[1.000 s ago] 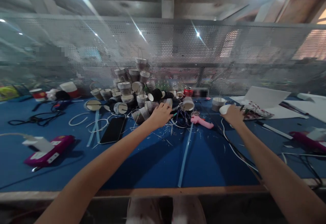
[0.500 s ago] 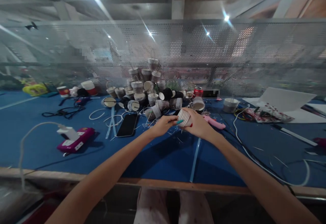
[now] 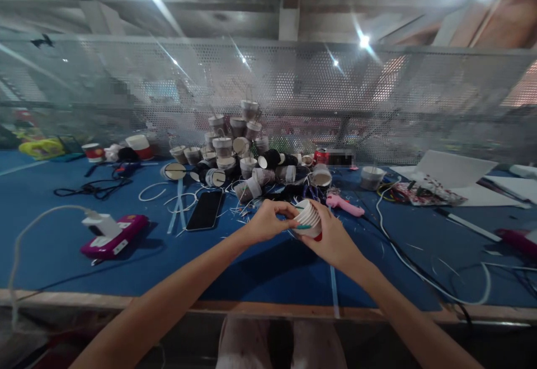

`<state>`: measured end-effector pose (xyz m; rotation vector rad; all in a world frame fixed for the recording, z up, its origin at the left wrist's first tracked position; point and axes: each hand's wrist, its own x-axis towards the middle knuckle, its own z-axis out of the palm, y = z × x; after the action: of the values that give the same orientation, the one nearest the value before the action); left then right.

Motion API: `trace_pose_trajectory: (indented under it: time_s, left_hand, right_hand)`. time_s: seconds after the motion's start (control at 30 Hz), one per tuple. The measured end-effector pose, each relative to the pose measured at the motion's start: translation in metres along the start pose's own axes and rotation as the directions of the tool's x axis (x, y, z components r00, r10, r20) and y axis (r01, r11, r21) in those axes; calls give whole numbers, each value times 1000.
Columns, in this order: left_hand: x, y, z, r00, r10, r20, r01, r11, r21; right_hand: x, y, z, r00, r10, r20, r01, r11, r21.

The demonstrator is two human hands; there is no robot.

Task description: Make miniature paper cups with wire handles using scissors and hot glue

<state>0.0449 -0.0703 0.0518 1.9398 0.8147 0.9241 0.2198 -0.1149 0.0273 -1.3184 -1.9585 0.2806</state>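
A short stack of nested white paper cups [image 3: 309,218], with a bit of red at its lower end, is held above the blue table. My right hand [image 3: 333,239] wraps round its right side. The fingers of my left hand [image 3: 271,222] pinch at the open rims on the left, where green shows at the fingertips. Behind the hands lies a heap of grey cups [image 3: 247,188], some piled upright. The pink glue gun [image 3: 346,205] lies just behind my right hand.
On the blue table [image 3: 168,268], a black phone [image 3: 205,211] and a purple power strip [image 3: 115,239] with a white plug lie to the left. A red can [image 3: 321,156] stands at the back. White cable [image 3: 396,240] and papers [image 3: 455,162] are on the right.
Both hands and the cup stack appear lower and nearer the front edge. The stack has turned so its open rims show more. The view has shifted slightly.
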Motion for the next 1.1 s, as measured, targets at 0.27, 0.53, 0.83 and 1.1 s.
trace_pose_trajectory:
  time_s: [0.27, 0.53, 0.83, 1.1]
  left_hand:
    - [13, -23, -29, 897, 122, -425, -166, 984, -66]
    - [22, -60, -46, 855, 322, -407, -249, 943, 222]
    - [12, -66, -15, 910, 396, -126, -324, 866, 381]
    - [9, -74, -4, 952, 192, -240, -130, 959, 251]
  right_hand:
    - [-10, 27, 4, 980, -107, -166, 72, 977, -203]
    - [4, 76, -18, 919, -147, -367, 83, 979, -186]
    - [20, 90, -28, 877, -35, -480, 48, 999, 15]
    - [50, 142, -75, 543, 135, -829, -228, 974, 9]
